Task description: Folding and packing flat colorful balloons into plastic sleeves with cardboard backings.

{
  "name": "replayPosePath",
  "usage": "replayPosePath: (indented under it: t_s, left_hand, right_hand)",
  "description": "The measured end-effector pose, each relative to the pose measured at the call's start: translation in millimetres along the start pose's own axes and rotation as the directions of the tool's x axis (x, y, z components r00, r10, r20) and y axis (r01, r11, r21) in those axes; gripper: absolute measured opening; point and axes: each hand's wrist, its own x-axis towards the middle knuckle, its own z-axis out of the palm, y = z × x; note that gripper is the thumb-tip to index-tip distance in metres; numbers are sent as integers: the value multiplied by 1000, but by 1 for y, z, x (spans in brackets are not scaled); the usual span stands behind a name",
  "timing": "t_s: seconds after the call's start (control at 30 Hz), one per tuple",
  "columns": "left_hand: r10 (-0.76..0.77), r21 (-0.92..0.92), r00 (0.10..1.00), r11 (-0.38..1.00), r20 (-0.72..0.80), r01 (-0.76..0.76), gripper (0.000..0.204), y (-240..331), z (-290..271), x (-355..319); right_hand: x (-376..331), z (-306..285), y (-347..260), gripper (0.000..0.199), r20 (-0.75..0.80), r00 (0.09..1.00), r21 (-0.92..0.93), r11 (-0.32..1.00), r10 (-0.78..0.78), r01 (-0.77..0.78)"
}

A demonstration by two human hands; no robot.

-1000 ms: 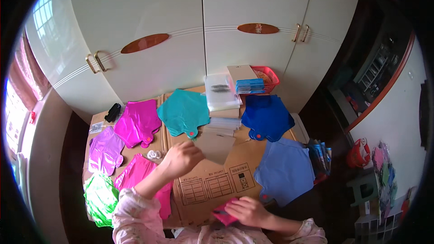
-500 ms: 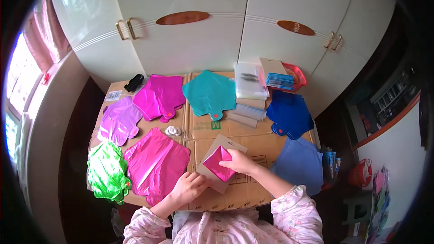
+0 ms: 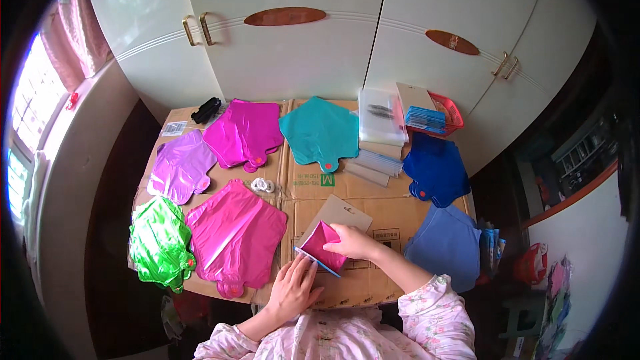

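At the far left of the flattened cardboard (image 3: 400,208) lies a crumpled bright green foil pile (image 3: 159,237), with a lilac foil piece (image 3: 181,168) beyond it. Near the far edge, a black object (image 3: 207,111) sits just beside a magenta foil piece (image 3: 245,132), and nearer the person a large hot-pink foil piece (image 3: 237,230) spreads flat. A small white bundle (image 3: 262,185) rests between that one and a teal foil piece (image 3: 319,130). The person's left hand (image 3: 293,285) reaches in from below, palm down, its fingers straightened and its thumb standing apart, the fingertips touching the blue-and-white lower edge of a folded pink packet (image 3: 328,243). This packet is at the near middle, tilted up over a grey-brown card (image 3: 352,215). The right hand (image 3: 351,241) pinches the packet's right side between thumb and fingers. Farther back are pale strips (image 3: 379,164), a stack of clear bags (image 3: 380,120), blue packets (image 3: 425,119) and a red basket (image 3: 455,112). Toward the right edge, a dark blue foil piece (image 3: 437,170) lies beyond a pale blue foil piece (image 3: 442,243).
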Motion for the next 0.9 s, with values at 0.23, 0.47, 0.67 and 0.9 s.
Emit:
replayPosePath:
  t_s: [0.23, 0.47, 0.67, 0.9]
  left_hand:
    - [60, -28, 993, 998, 105, -58, 62, -3, 2, 6]
    - [111, 39, 979, 992, 171, -119, 69, -6, -2, 14]
    - [132, 54, 968, 988, 212, -147, 72, -3, -11, 22]
    - [110, 21, 961, 993, 255, -119, 78, -7, -10, 23]
  right_hand:
    - [4, 0, 1, 51, 36, 999, -104, 995, -2, 6]
    - [12, -17, -32, 50, 74, 997, -362, 932, 15, 13]
    - [27, -34, 16, 38, 131, 765, -557, 592, -631, 583]
    - [31, -25, 26, 44, 203, 744, -649, 481, -636, 589]
